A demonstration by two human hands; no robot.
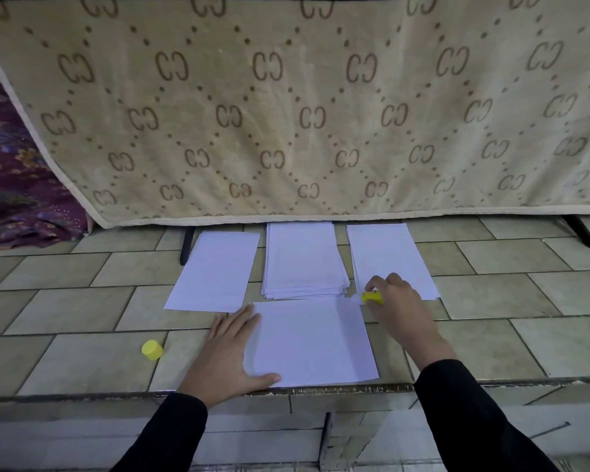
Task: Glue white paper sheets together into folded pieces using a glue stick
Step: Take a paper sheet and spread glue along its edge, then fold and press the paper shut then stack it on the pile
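White rectangular paper sheet point(315, 342) lies on tiled floor point(82, 356); left hand point(230, 352) presses it flat, fingers spread. Right hand point(397, 303) grips yellow glue stick point(372, 297) at its corner.

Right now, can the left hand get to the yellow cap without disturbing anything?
Probably yes. The yellow cap lies alone on bare tile just left of the left hand, with nothing between them. But that hand is pressed flat on the near paper sheet, so reaching would release it.
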